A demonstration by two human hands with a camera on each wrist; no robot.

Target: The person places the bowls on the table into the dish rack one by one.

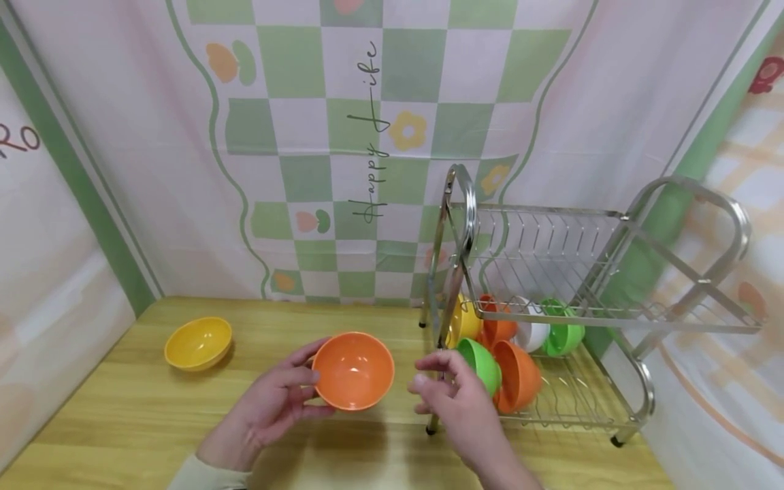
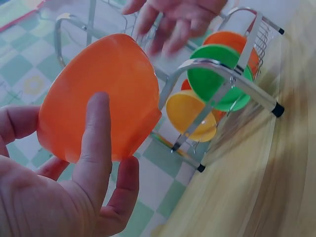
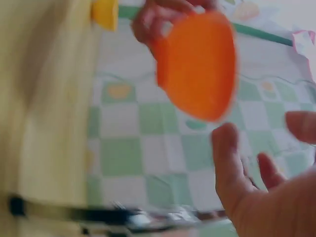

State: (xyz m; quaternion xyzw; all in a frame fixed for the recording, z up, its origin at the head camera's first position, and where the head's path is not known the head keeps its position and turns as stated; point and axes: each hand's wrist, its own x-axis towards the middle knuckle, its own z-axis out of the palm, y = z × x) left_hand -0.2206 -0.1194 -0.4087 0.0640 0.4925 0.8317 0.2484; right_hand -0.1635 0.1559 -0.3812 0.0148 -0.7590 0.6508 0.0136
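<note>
An orange bowl [image 1: 353, 371] is held up above the table by my left hand [image 1: 278, 395]. The fingers and thumb grip its left side, and the left wrist view shows the bowl's outer wall [image 2: 123, 74] with the thumb laid along it. To the right of the bowl, my right hand [image 1: 462, 412] hovers with loosely bent fingers and nothing in them, apart from the bowl. In the right wrist view the same orange bowl [image 3: 202, 66] appears blurred beyond the right hand [image 3: 276, 197].
A yellow bowl [image 1: 199, 344] sits on the wooden table [image 1: 110, 422] at left. On the right stands a two-tier metal dish rack [image 1: 551, 320]. Its lower tier holds several tilted bowls, among them a green bowl [image 1: 480, 364], an orange one and a white bowl [image 1: 531, 330].
</note>
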